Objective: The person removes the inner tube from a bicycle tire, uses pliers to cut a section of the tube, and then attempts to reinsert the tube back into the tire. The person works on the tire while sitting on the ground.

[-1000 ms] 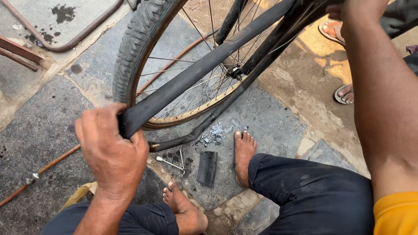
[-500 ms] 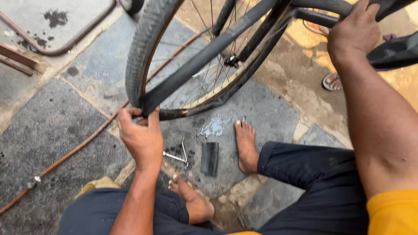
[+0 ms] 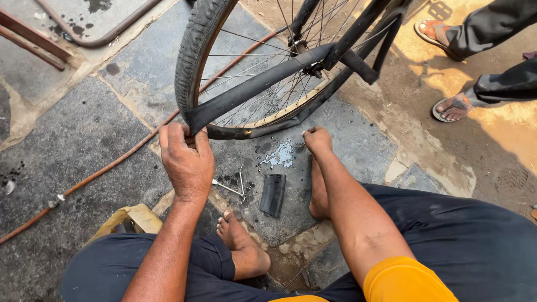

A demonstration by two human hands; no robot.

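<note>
A bicycle wheel with a black tyre and metal spokes stands on the stone floor in front of me. My left hand grips the black inner tube where it comes out at the tyre's lower left. My right hand is down at the bottom of the rim, fingers curled against the tyre there. Whether it holds anything is hidden. My bare feet rest on the floor below the wheel.
A small black rubber piece and thin metal tools lie between my feet. An orange hose runs across the slabs at left. Another person's sandalled feet stand at upper right on sandy ground. Rusty bars lie upper left.
My right hand has come down from the frame at upper right to the bottom of the rim. My left hand stays on the inner tube, now a little lower.
</note>
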